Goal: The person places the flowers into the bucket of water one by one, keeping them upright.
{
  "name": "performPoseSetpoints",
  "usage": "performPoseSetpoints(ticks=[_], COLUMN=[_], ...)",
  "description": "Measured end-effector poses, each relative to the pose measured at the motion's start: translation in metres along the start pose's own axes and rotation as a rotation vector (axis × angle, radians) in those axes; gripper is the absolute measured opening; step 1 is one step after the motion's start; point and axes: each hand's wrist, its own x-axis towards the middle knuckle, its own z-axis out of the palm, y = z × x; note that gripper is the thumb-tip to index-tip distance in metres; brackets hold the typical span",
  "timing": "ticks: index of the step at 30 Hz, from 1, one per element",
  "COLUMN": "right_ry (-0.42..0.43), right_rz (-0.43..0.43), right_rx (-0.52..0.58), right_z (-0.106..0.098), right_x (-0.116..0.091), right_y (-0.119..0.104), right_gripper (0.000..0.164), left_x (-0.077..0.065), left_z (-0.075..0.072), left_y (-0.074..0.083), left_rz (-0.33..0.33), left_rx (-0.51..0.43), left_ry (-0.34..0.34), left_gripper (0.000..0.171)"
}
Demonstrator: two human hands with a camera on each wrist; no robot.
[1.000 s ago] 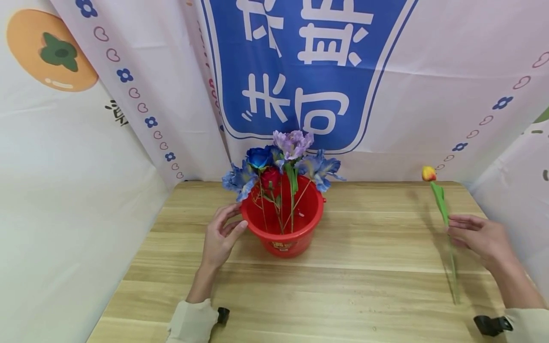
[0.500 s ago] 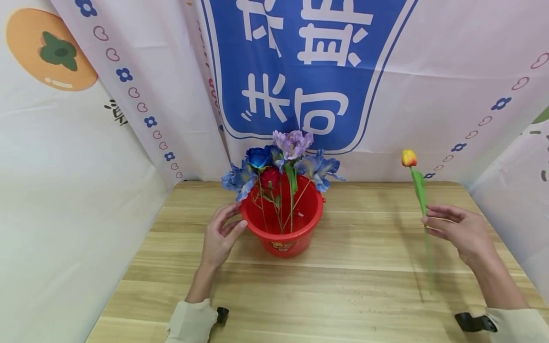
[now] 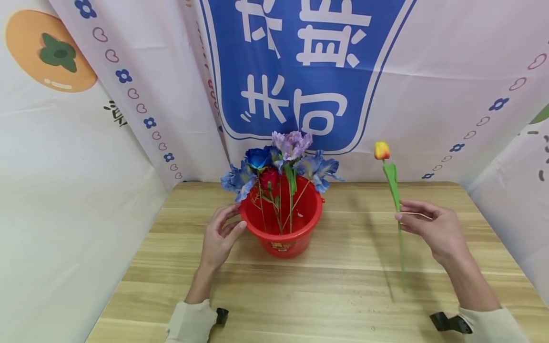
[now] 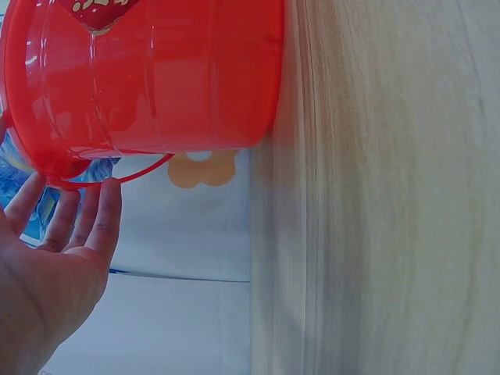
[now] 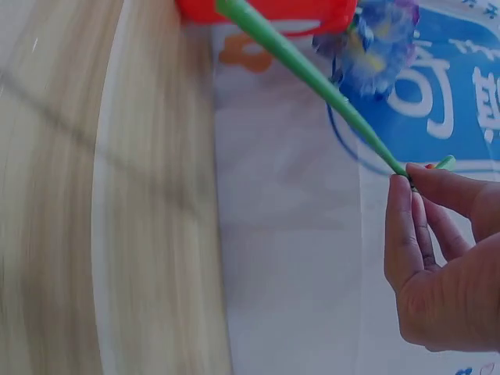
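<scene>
A red bucket (image 3: 284,245) stands upright on the wooden table and holds several artificial flowers: a blue rose (image 3: 258,158), a red rose (image 3: 269,178), a purple iris (image 3: 292,145) and blue irises (image 3: 319,170). My left hand (image 3: 220,238) rests against the bucket's left side, its fairly straight fingertips touching near the rim and the thin red handle (image 4: 144,169). Off to the right, my right hand (image 3: 437,229) pinches a tulip's green stem between thumb and fingers. The yellow-red tulip (image 3: 381,151) points up, slightly tilted, its stem (image 5: 312,74) hanging below the hand.
The wooden table (image 3: 300,300) ends at a white printed cloth (image 3: 411,114) behind, with more cloth at the left and right sides. A black strap piece (image 3: 450,324) sits at the right wrist and another (image 3: 221,316) at the left.
My right hand has moved left with the tulip, nearer the bucket, and the bloom now stands higher in the head view. The left hand and bucket have stayed in place.
</scene>
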Motion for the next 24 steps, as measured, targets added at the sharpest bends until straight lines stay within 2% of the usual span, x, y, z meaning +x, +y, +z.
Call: performPoseSetpoints(ticks=[9,17,24], right_ry=[-0.029,-0.075,-0.106], right_rz=[-0.024,-0.088,-0.139], right_rx=[-0.029,-0.086,-0.18], right_z=[0.041,0.079,0.109], right_x=[-0.003,0.001,0.007], right_y=[-0.01,-0.022,-0.036], right_gripper=[0.033,0.034,0.041], left_x=[0.0,0.0,0.001], left_z=[0.0,0.001,0.0], left_y=[-0.001,0.002,0.0], left_rz=[-0.001,-0.001,0.007], left_rx=[0.004,-0.004,-0.005], left_ry=[0.002,0.003,0.004], left_gripper=[0.048,0.048,0.048])
